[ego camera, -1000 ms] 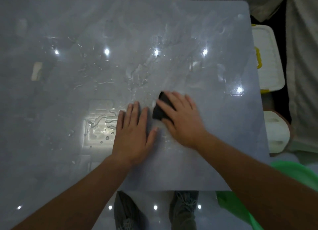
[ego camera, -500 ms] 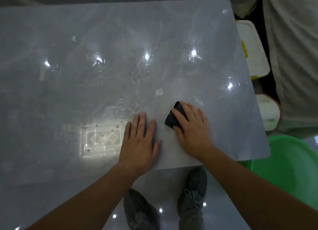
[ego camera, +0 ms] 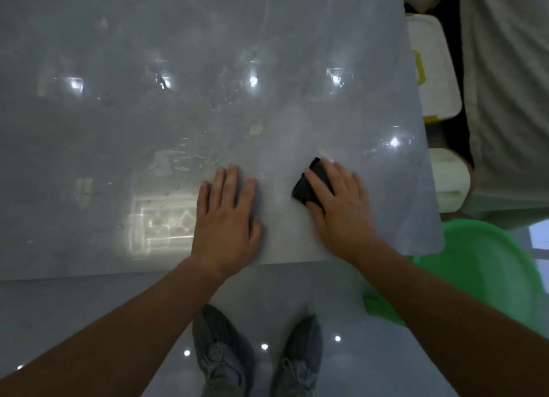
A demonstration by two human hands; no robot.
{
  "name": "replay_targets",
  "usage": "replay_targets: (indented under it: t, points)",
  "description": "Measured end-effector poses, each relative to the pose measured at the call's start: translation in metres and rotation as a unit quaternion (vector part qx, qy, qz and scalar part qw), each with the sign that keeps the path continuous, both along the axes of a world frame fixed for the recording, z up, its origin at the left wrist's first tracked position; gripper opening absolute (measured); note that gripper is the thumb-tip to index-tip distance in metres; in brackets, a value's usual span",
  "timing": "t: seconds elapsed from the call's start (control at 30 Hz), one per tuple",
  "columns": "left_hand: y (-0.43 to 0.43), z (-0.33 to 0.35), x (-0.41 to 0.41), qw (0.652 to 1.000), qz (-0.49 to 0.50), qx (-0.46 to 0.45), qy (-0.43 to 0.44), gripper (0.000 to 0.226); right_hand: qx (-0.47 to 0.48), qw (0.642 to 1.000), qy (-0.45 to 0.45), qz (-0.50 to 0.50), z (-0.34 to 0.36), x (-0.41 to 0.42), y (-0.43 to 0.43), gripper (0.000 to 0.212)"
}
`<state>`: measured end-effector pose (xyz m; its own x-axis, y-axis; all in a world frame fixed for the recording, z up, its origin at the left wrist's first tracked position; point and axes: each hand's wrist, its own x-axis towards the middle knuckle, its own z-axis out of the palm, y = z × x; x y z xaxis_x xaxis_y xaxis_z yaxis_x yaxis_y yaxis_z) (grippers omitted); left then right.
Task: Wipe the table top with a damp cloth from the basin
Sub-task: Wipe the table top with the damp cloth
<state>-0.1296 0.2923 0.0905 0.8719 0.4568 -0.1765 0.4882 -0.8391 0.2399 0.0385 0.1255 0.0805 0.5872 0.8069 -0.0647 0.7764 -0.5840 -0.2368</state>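
desk: grey glossy top, fills the view ahead of both hands; water streaks and droplets sit ahead-left of the left hand, lamp glints across it.
left hand: flat on the desk, palm down, fingers together and stretched out, holding nothing; looks like a brace. Same pose as a second ago, now closer to the near edge.
cloth: small, dark, wadded; pinned to the desk under the fingers of the right hand, its left part sticking out toward the left hand.
right hand: palm down, fingers spread over the cloth, pressing rather than gripping it. Edges blurred, so likely mid-stroke.
change: over the last second both hands and the cloth have come back toward the near right corner of the desk; gap between the hands is wider.
meaning: judged as a pull stroke finishing at the near edge; wet patch ahead-left of the left hand seems not yet wiped, so task is partway.
basin: green, on the floor right of and below the right forearm, partly hidden by it; contents cannot be told.
white box: lidded, yellow clips, far ahead-right of the right hand, off the desk; contents hidden.
white container: just right of the right hand beyond the desk edge; contents not visible.
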Motion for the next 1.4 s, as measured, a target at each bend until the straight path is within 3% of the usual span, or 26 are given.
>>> replay_targets:
  t: [0.1,0.23,0.47,0.6,0.73,0.83,1.13,1.3,1.4]
  points:
    - [-0.023,0.004,0.014,1.0,-0.003,0.002,0.003,0.069,-0.038,0.998,-0.003,0.042,0.008,0.032,-0.028,0.057]
    - [-0.05,0.006,0.034,0.999,-0.024,0.005,0.027,0.069,-0.063,0.995,0.003,-0.073,0.014,0.085,-0.092,0.061]
    - [-0.091,0.007,0.058,0.999,-0.033,0.002,0.028,0.067,-0.031,0.999,0.003,-0.042,0.011,0.039,-0.129,0.057]
    - [-0.105,0.007,0.077,0.998,-0.02,-0.002,0.051,0.068,-0.029,0.999,0.013,-0.025,0.009,0.062,-0.124,0.057]
    - [-0.112,0.007,0.087,0.998,0.014,-0.006,0.053,0.061,-0.008,0.993,0.02,-0.112,0.007,0.137,-0.077,0.058]
    - [-0.109,0.004,0.083,0.999,0.004,0.002,0.045,0.06,0.001,0.992,0.025,-0.123,0.007,0.169,-0.059,0.058]
    - [-0.098,0.004,0.069,0.999,-0.012,-0.037,0.009,0.056,-0.018,0.996,0.017,-0.089,0.009,0.059,-0.142,0.057]
    - [-0.079,0.01,0.052,0.991,0.013,-0.112,-0.071,0.057,0.002,0.975,0.004,-0.222,0.004,0.013,-0.122,0.058]
    - [-0.058,0.011,0.032,0.995,0.005,-0.076,-0.071,0.051,0.007,0.96,0.017,-0.281,0.007,-0.016,-0.087,0.069]
